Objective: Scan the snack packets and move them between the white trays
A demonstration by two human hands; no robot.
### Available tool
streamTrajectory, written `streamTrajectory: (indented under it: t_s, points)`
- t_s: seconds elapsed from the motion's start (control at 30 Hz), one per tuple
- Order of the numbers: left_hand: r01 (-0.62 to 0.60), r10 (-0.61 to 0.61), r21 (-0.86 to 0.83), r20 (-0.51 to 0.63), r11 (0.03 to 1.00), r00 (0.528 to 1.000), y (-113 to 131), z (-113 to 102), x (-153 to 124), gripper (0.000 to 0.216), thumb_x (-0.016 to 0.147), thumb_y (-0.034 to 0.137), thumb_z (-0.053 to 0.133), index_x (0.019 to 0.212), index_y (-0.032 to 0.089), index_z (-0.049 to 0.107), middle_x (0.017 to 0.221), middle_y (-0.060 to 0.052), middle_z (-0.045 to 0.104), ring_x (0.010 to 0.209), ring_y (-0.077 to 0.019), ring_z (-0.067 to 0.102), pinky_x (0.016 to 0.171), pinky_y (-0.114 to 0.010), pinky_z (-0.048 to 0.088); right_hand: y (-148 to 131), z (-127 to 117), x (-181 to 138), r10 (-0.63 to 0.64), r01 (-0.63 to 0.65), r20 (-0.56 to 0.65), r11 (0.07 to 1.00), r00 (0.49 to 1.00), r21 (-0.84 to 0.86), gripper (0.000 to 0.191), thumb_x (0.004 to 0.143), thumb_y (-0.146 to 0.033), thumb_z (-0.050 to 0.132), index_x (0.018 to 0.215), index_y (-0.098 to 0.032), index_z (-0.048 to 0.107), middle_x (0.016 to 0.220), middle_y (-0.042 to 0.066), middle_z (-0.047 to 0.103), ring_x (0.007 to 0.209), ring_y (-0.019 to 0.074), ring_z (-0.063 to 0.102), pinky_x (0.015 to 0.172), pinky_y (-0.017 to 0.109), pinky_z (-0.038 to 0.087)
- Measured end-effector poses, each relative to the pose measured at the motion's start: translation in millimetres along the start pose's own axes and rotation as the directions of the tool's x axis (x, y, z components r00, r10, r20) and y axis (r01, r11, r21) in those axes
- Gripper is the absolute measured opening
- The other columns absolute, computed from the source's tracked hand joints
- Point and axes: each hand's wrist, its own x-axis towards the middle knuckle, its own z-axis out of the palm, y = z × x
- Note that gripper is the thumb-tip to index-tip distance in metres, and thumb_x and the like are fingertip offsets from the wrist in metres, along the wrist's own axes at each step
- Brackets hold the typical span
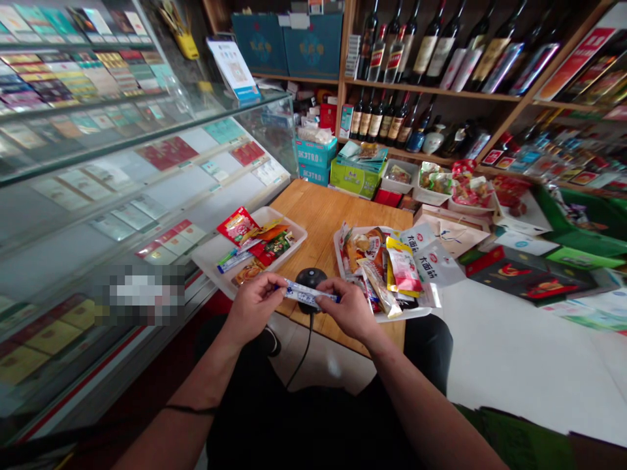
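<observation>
Blue-and-white sachet [300, 292] held level by both ends

The sachet is held above the tabletop [323, 199], toward its near edge, over a black dome [307, 274] that is partly hidden by it. Its left end is pinched between thumb and fingertips of the left hand [255, 303]; its right end is pinched likewise by the right hand [347, 310], with a short tip left showing. A tray [208, 260] of packs is set across the left edge, another tray [337, 251] across the right. The sachet is judged light, thin-skinned and rather slick; it is best gripped softly at the flat ends, with the middle left unsqueezed.
</observation>
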Motion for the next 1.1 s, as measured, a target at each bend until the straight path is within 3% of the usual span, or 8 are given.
streamTrajectory:
  t_s: [0.13, 0.27, 0.5, 0.6, 0.7, 0.87, 0.97, 1.1]
  points:
    - [0.051, -0.074, -0.168, -0.131, 0.985, 0.989, 0.3, 8.7, 3.0, 0.044, 0.080, 0.036, 0.077, 0.116, 0.019, 0.059, 0.096, -0.005, 0.072, 0.079, -0.0170, 0.069, 0.073, -0.030, 0.055, -1.2, 9.7, -3.4, 0.008, -0.013, -0.060, 0.997, 0.998, -0.081, 0.010, 0.087, -0.029, 0.066, 0.080, -0.021, 0.067, 0.075, -0.002, 0.068, 0.070, 0.0149, 0.061, 0.064, 0.025, 0.043]
    - [0.151, -0.204, -0.319, -0.141, 0.936, 0.969, 3.8, 28.3, 0.4, 0.041, 0.076, 0.043, 0.080, 0.095, 0.020, 0.051, 0.086, -0.002, 0.071, 0.078, -0.0183, 0.071, 0.076, -0.034, 0.058, 3.8, 30.3, -8.3, -0.020, -0.010, -0.242, 0.992, 0.970, -0.123, 0.012, 0.088, -0.030, 0.064, 0.079, -0.022, 0.062, 0.073, -0.001, 0.065, 0.068, 0.0156, 0.058, 0.064, 0.027, 0.042]
    - [0.225, -0.252, -0.317, -0.047, 0.921, 0.967, 7.9, 54.2, -8.3, 0.037, 0.075, 0.035, 0.078, 0.097, 0.020, 0.052, 0.089, -0.003, 0.073, 0.081, -0.0179, 0.071, 0.071, -0.029, 0.054, -3.1, 56.2, -25.7, -0.119, 0.104, -0.112, 0.986, 0.987, -0.132, 0.012, 0.088, -0.026, 0.067, 0.083, -0.023, 0.057, 0.080, 0.001, 0.065, 0.075, 0.0157, 0.060, 0.069, 0.027, 0.044]
    - [0.232, -0.254, -0.286, -0.044, 0.930, 0.966, 8.1, 50.3, -8.8, 0.031, 0.077, 0.032, 0.076, 0.095, 0.020, 0.054, 0.084, -0.001, 0.071, 0.076, -0.0160, 0.069, 0.069, -0.027, 0.052, -3.0, 52.8, -25.1, -0.128, 0.121, -0.079, 0.988, 0.989, -0.097, 0.011, 0.090, -0.027, 0.065, 0.081, -0.023, 0.059, 0.079, 0.001, 0.066, 0.075, 0.0159, 0.062, 0.069, 0.027, 0.046]
    - [0.244, -0.244, -0.229, 0.029, 0.942, 0.969, 9.3, 43.0, -9.8, 0.025, 0.079, 0.034, 0.074, 0.092, 0.020, 0.057, 0.080, 0.000, 0.070, 0.072, -0.0154, 0.067, 0.065, -0.026, 0.050, -0.1, 42.7, -16.2, -0.071, 0.069, -0.181, 0.997, 0.981, -0.021, 0.008, 0.090, -0.031, 0.064, 0.089, -0.023, 0.063, 0.078, 0.001, 0.067, 0.069, 0.0156, 0.062, 0.065, 0.027, 0.048]
    - [0.192, -0.165, -0.110, 0.219, 0.975, 0.962, 7.8, 34.6, -11.2, 0.020, 0.085, 0.037, 0.070, 0.092, 0.020, 0.062, 0.081, -0.001, 0.071, 0.075, -0.0166, 0.067, 0.071, -0.028, 0.051, -4.9, 21.0, 0.2, -0.114, 0.113, -0.128, 0.993, 0.985, -0.016, 0.035, 0.087, -0.027, 0.065, 0.122, -0.024, 0.065, 0.097, 0.003, 0.071, 0.078, 0.0162, 0.065, 0.069, 0.027, 0.052]
    - [0.131, -0.112, -0.050, 0.274, 0.990, 0.955, 5.4, 32.4, -10.3, 0.016, 0.089, 0.035, 0.065, 0.092, 0.019, 0.063, 0.078, -0.001, 0.069, 0.072, -0.0160, 0.065, 0.068, -0.027, 0.048, -11.0, 12.9, 3.4, -0.130, 0.125, -0.027, 0.984, 0.991, -0.129, 0.024, 0.085, -0.022, 0.064, 0.107, -0.024, 0.073, 0.095, 0.002, 0.073, 0.077, 0.0163, 0.064, 0.069, 0.027, 0.049]
    - [0.090, -0.092, 0.017, 0.276, 0.996, 0.957, 5.3, 31.2, -9.7, 0.013, 0.090, 0.032, 0.063, 0.095, 0.019, 0.064, 0.079, -0.001, 0.068, 0.073, -0.0165, 0.064, 0.067, -0.027, 0.047, -9.8, 12.3, 3.8, -0.081, 0.076, -0.023, 0.984, 0.996, -0.158, 0.018, 0.084, -0.018, 0.063, 0.095, -0.022, 0.076, 0.084, 0.001, 0.073, 0.070, 0.0155, 0.062, 0.065, 0.026, 0.046]
